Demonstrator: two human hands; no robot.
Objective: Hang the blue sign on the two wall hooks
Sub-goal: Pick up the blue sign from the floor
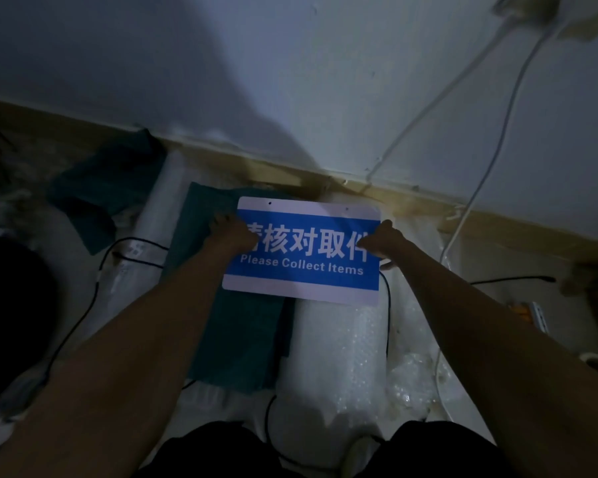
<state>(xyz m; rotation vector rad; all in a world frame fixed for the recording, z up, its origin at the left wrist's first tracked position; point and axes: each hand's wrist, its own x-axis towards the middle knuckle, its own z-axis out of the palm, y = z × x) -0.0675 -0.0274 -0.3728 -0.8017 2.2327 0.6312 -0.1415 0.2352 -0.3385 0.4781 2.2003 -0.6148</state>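
Blue sign (302, 250) in both hands, left (233, 232) and right (382, 241), above bubble wrap roll (335, 353).

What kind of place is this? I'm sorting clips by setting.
Likely a parcel pick-up or packing room, dimly lit: both hands hold a blue sign reading "Please Collect Items", rolls of bubble wrap lie on the floor, and loose cables run down the bare white wall.

Sign (301, 250) sits dead centre between both hands: left hand (230, 232) at nine o'clock, right hand (382, 241) at three; bubble-wrap roll (335, 357) at six, wall (290, 81) at twelve.
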